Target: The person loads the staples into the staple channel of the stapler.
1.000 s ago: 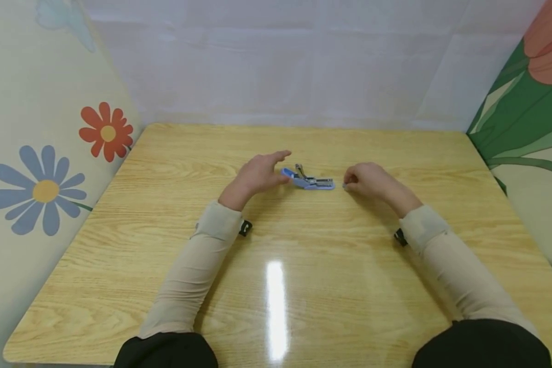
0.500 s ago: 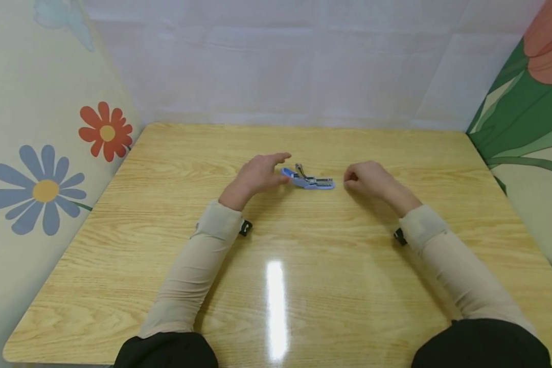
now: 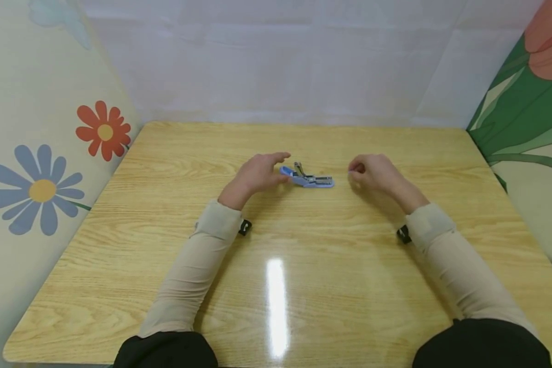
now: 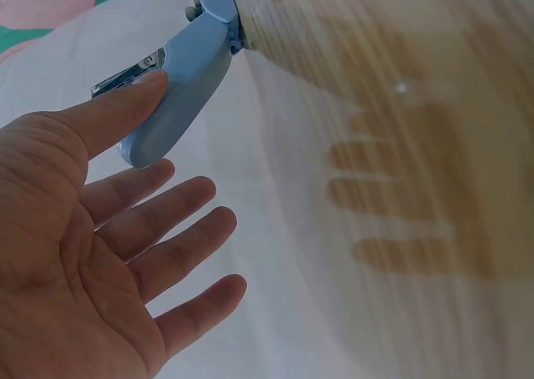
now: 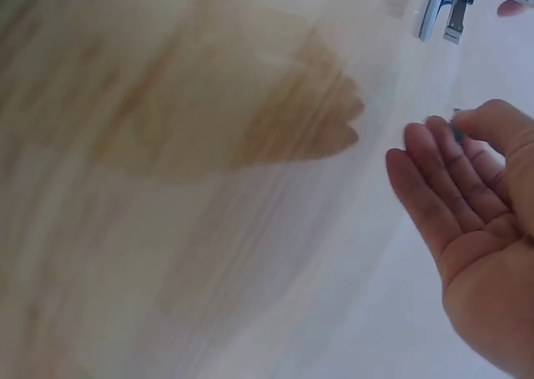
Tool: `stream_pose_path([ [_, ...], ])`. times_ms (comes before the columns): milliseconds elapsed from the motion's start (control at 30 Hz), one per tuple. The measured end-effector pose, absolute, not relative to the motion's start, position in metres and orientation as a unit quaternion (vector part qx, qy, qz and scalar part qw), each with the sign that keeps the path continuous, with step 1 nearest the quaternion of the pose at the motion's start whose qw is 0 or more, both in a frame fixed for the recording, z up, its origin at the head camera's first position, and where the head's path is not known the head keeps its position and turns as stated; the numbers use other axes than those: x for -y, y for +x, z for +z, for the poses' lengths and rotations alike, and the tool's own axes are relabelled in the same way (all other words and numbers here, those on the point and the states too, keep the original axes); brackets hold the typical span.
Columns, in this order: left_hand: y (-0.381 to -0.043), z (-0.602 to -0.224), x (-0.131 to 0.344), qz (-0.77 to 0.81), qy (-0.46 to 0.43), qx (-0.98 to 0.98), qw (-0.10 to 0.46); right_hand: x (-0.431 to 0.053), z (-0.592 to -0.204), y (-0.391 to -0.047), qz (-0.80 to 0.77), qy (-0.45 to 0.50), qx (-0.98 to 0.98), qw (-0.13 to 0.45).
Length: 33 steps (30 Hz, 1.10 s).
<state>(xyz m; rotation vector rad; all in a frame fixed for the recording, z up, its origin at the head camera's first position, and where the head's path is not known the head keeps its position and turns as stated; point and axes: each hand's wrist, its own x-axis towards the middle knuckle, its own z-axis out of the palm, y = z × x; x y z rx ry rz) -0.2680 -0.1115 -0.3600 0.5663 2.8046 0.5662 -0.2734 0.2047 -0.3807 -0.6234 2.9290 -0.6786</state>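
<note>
A light blue stapler (image 3: 319, 185) lies opened out on the table, its metal magazine exposed and one metal part tilted up. My left hand (image 3: 257, 175) is at its left end. In the left wrist view the thumb lies against the blue stapler (image 4: 188, 87), while the other fingers are spread and straight. To the right of the stapler, apart from it, my right hand (image 3: 374, 174) is raised a little over the table. Its thumb and fingertips pinch a tiny grey piece (image 5: 456, 128), perhaps a strip of staples; the fingers mostly hide it.
The wooden table (image 3: 322, 245) reaches back to a white cloth backdrop (image 3: 276, 61). Painted panels with flowers flank it left and right. A bright light reflection (image 3: 276, 306) falls on the near tabletop.
My right hand has lifted and drawn slightly away from the stapler, up and to the right, with the small piece. The left hand and the stapler have stayed about where they were.
</note>
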Motion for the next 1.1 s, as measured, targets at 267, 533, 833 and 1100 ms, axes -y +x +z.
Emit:
stream_pose_path([
  [267, -0.269, -0.359, 0.112, 0.202, 0.201, -0.952, 0.115, -0.206, -0.375, -0.274, -0.305, -0.173, -0.937, 0.017],
  [533, -0.269, -0.359, 0.111, 0.212, 0.203, -0.949, 0.12, -0.207, -0.367, -0.272, -0.362, -0.147, -0.921, 0.015],
  [833, -0.27, -0.359, 0.112, 0.2, 0.207, -0.95, 0.118, -0.203, -0.36, -0.273, -0.399, -0.13, -0.907, -0.005],
  [1100, -0.271, -0.36, 0.114, 0.198, 0.212, -0.95, 0.112, -0.197, -0.355, -0.273, -0.422, -0.12, -0.899, -0.01],
])
